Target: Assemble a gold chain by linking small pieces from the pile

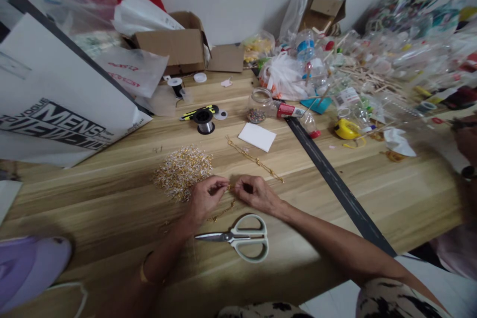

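My left hand (206,196) and my right hand (257,193) meet fingertip to fingertip above the wooden table. Both are pinched closed at a small gold-coloured jewellery piece (229,187), whose details are too small to make out. Just below the fingers lies a short gold chain (222,212); whether it joins the held piece I cannot tell. Beside my left hand is a heap of clear and gold small parts (182,171). Scissors with pale handles (246,237) rest nearer me, blades pointing left. A longer gold chain (255,160) stretches out beyond my right hand.
Behind the heap stand a spool of silver wire (204,121) and a black spool (176,87). A white card (257,136) and a jar of beads (258,107) are farther back. Bottles, bags and a yellow tape measure (346,129) crowd the right. A large white box (55,94) leans at left.
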The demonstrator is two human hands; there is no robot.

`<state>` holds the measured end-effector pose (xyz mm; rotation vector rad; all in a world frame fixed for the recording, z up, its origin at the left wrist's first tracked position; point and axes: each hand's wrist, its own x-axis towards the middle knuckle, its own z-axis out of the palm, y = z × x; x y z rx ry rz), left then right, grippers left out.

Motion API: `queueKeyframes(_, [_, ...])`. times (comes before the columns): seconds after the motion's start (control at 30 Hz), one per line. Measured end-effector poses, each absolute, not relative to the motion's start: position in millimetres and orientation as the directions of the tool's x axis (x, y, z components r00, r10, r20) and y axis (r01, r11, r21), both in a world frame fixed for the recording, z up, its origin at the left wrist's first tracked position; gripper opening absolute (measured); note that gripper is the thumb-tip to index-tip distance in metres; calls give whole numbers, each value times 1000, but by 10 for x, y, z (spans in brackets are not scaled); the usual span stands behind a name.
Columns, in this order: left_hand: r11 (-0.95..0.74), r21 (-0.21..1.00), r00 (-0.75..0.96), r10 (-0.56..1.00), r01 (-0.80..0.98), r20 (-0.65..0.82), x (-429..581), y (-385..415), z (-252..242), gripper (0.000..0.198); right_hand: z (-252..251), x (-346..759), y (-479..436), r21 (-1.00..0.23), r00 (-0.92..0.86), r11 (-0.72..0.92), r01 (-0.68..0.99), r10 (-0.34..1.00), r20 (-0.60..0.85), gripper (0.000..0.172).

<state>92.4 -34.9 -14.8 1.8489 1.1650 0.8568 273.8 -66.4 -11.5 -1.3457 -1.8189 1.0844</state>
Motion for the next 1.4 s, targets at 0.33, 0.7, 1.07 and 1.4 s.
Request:
queueKeyframes(0.33, [-167,927,324,944,336,53,918,-338,-167,14,-123,2730,-669,-883,-283,130,450,959,-3,7])
queueKeyframes(0.7, [-222,911,348,933,348,94,926,-340,-186,12,-108,2727,-675,-887,-289,146,437,957,14,6])
queueKeyframes(1.07, [-226,911,346,933,345,101,955,-361,-170,13,-128,2711,-680,-867,-262,165,471,964,41,8])
queueKeyframes(1.4, [-265,895,378,918,359,121,952,-385,-185,15,-80,2699,-683,-856,-252,194,479,965,77,13])
